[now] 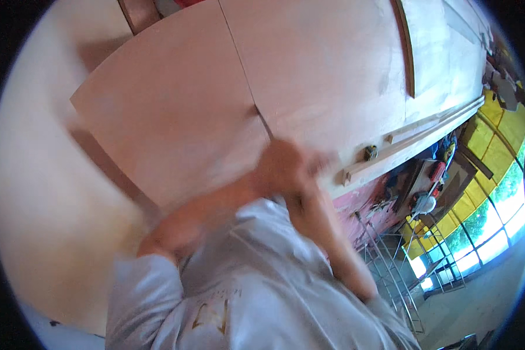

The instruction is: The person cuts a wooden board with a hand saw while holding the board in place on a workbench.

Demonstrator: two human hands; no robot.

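Note:
Two hands meet near the middle of the head view, over a large pale wooden sheet [181, 105], and both are smeared by motion. My left hand [279, 166] looks closed in a fist. From its far side sticks out a thin dark tool [265, 123], its tip touching or just above the sheet, beside the end of a straight dark line or seam. What kind of tool it is, I cannot make out. Against the left hand lies my right hand [314, 166], its fingers too blurred to read.
To the right, long wooden strips [414, 140] lie along the sheet's edge near a small tape measure [370, 153]. A curved wooden batten [408, 52] rests farther up. Past that edge are a metal rack [399, 262], tools and a yellow tarp [496, 131].

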